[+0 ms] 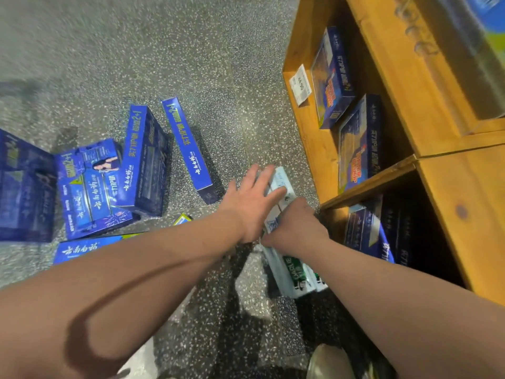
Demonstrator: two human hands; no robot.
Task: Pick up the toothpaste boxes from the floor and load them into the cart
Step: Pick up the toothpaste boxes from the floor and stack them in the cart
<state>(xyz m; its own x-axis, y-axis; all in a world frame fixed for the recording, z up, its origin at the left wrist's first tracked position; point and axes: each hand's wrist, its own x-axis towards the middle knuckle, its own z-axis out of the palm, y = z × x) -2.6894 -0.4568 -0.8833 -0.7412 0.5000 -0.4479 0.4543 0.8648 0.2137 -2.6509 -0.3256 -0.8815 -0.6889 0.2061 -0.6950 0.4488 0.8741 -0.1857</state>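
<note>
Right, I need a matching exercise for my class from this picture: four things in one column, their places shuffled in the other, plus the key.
1. price label
2. white-green boxes
3. left hand
4. upright blue box

a. flat on the white-green boxes
b. on the floor, away from the wooden cart
c. on the cart's front edge
d. beside the cart, gripped by the right hand

Pairs: 1-c, 2-d, 3-a, 4-b

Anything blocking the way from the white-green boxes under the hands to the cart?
Nothing visible. The left hand rests on and the right hand grips the white-green boxes, beside the cart; blue boxes sit in its lower bay.
</note>
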